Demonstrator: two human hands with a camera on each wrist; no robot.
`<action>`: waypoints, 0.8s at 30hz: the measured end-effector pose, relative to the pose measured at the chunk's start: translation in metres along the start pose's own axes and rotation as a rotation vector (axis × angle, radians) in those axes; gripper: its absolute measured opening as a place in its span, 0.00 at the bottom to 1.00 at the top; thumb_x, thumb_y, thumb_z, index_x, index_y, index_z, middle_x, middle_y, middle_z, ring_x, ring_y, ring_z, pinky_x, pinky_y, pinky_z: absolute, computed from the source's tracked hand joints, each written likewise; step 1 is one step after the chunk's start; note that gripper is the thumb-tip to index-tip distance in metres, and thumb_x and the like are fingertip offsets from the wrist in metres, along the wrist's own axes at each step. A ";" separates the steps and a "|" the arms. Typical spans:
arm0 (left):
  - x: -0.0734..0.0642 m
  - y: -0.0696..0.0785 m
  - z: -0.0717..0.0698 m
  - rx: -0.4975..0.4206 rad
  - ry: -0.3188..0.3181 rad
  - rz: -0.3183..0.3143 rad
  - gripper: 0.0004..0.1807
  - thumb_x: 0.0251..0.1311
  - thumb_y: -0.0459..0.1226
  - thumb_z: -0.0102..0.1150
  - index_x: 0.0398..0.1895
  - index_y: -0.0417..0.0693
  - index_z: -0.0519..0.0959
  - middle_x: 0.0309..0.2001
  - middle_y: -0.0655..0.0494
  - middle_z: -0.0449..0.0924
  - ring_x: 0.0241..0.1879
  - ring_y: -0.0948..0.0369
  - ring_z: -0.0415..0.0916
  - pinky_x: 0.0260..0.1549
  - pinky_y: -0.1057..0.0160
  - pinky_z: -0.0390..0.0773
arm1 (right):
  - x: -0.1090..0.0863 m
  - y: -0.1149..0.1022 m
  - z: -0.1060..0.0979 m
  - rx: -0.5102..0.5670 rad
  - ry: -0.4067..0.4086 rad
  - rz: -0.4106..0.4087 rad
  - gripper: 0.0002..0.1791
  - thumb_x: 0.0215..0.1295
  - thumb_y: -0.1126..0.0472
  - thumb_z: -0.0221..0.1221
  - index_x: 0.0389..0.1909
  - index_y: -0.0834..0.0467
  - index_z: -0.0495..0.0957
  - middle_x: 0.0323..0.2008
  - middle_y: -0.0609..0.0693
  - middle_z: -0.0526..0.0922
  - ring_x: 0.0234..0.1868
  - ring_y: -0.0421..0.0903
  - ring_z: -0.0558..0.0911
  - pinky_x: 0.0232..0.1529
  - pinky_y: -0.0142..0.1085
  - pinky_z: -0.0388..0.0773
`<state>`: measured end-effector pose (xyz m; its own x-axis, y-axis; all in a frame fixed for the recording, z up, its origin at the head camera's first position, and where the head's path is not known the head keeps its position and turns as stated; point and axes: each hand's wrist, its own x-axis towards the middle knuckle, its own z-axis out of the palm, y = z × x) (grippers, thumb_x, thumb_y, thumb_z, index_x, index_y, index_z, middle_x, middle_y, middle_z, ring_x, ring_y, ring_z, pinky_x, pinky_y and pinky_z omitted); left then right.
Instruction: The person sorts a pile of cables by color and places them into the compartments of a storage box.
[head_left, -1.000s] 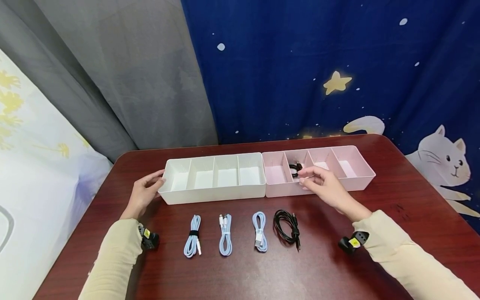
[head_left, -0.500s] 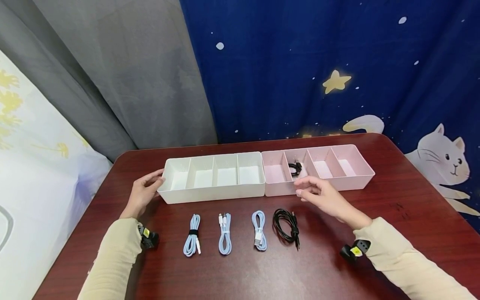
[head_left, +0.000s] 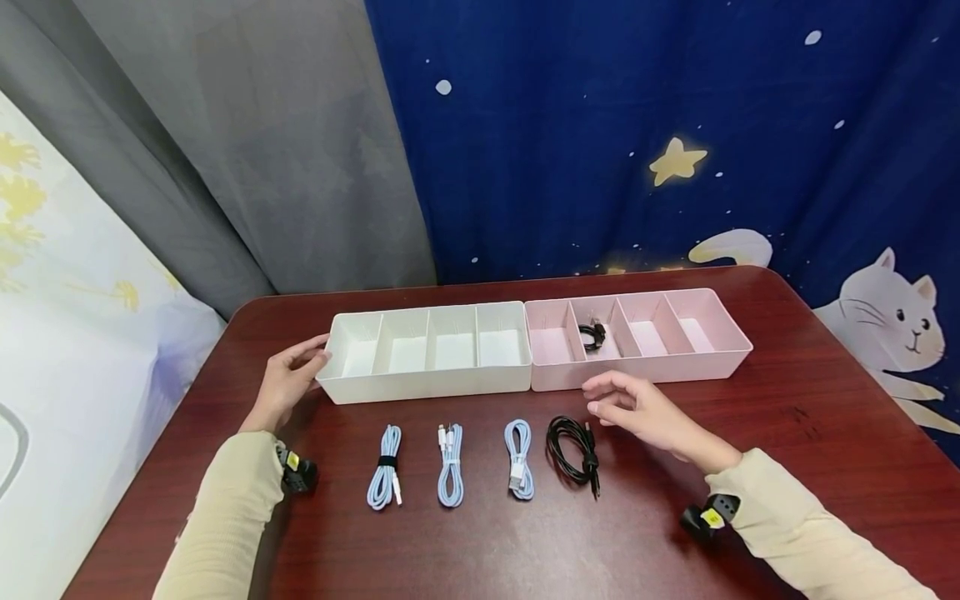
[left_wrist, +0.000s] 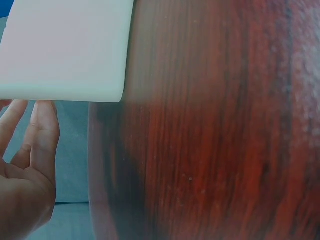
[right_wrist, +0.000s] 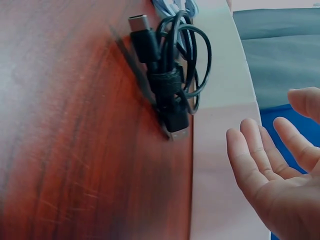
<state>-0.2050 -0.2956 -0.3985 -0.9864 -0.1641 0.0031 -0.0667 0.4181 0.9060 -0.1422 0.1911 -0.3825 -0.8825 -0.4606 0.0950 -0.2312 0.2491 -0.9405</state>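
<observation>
At the white divided box, my left hand rests its fingertips on the left end wall. The left wrist view shows those fingers reaching up to the box end. My right hand hovers with loosely bent fingers just in front of the pink divided box, holding nothing. A small black cable lies coiled in the pink box's second compartment from the left. Nearest to the right hand on the table is a coiled black cable, its strap and plugs plain in the right wrist view.
Left of the black cable lie three light-blue coiled cables: one with a white plug, another with white ends, and one with a black strap. The dark red table has curtains behind it.
My right hand has drawn back from the compartment with the small black cable, toward the front of the pink box. That cable stays inside. My left hand has kept its place.
</observation>
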 end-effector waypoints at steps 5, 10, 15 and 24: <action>0.007 -0.007 -0.002 -0.007 -0.013 0.032 0.27 0.52 0.53 0.56 0.57 0.58 0.71 0.42 0.56 0.73 0.34 0.66 0.73 0.27 0.69 0.75 | -0.002 0.003 0.003 0.017 -0.024 0.024 0.17 0.61 0.65 0.54 0.48 0.71 0.68 0.46 0.69 0.70 0.36 0.57 0.77 0.35 0.43 0.76; 0.009 -0.011 -0.001 0.001 0.009 0.007 0.27 0.51 0.54 0.57 0.56 0.60 0.72 0.42 0.58 0.73 0.34 0.66 0.73 0.26 0.70 0.75 | -0.002 0.007 0.007 0.037 -0.042 0.024 0.18 0.60 0.66 0.54 0.49 0.72 0.67 0.45 0.69 0.70 0.33 0.53 0.78 0.34 0.44 0.76; 0.017 -0.026 0.000 0.058 0.037 0.019 0.28 0.51 0.57 0.54 0.56 0.61 0.71 0.43 0.55 0.72 0.35 0.66 0.73 0.26 0.70 0.74 | -0.002 0.008 0.010 0.039 -0.053 0.034 0.19 0.60 0.66 0.55 0.49 0.73 0.67 0.47 0.70 0.69 0.36 0.50 0.78 0.34 0.43 0.76; 0.017 -0.027 0.002 0.055 0.057 0.015 0.30 0.49 0.60 0.54 0.56 0.62 0.71 0.45 0.53 0.71 0.35 0.66 0.73 0.26 0.70 0.74 | -0.001 0.008 0.012 0.025 -0.065 0.061 0.19 0.60 0.64 0.55 0.49 0.72 0.67 0.49 0.68 0.69 0.40 0.48 0.77 0.36 0.41 0.76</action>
<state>-0.2202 -0.3077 -0.4241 -0.9774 -0.2074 0.0416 -0.0621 0.4693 0.8808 -0.1381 0.1834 -0.3939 -0.8659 -0.4999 0.0166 -0.1667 0.2570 -0.9519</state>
